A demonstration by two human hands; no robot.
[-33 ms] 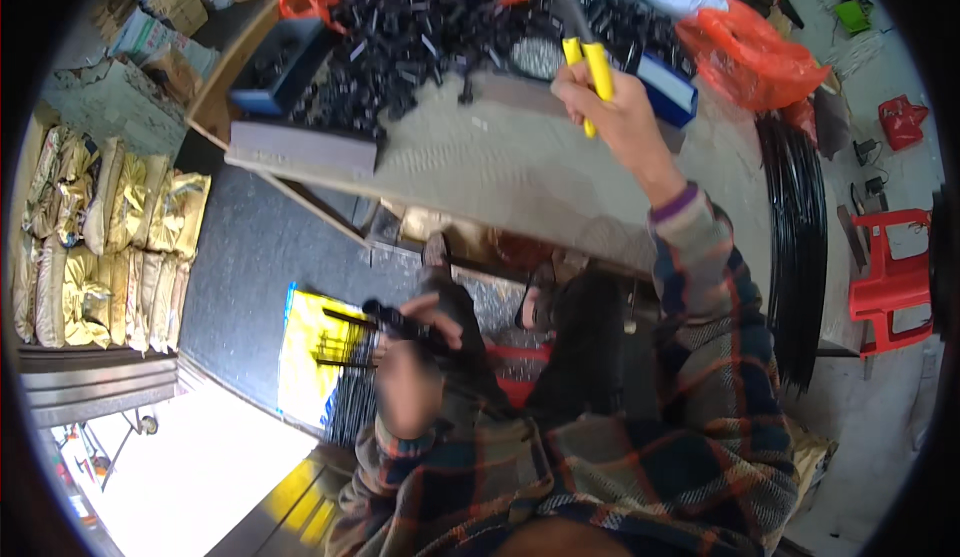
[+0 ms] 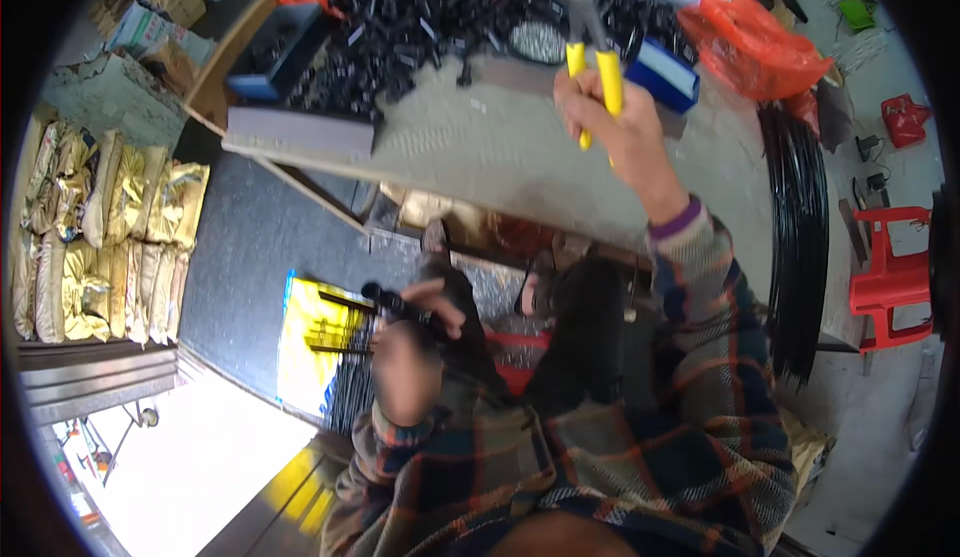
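Note:
My right hand (image 2: 625, 142) is closed around the yellow handles of a pair of pliers (image 2: 592, 32), held over the table with the grey jaws pointing away from me and spread handles. Beyond the pliers lies a large heap of small black parts (image 2: 390, 32), and a round dish of small silvery pieces (image 2: 537, 43) sits at its near edge. Low on the left, by my thigh, my left hand (image 2: 410, 362) is closed on a black part (image 2: 385, 302) with thin black rods (image 2: 340, 345) sticking out to the left. Blur hides its exact shape.
A blue box (image 2: 660, 75) stands right of the pliers, and another blue bin (image 2: 270, 57) at the table's left. Long black rods (image 2: 797, 247) lie at the right edge. A red plastic chair (image 2: 893, 277) stands beyond. Stacked sacks (image 2: 100, 237) are at the left.
The pliers have swung more upright, so their jaws show clearly, and the handles look further apart. My left hand and the black part have shifted slightly.

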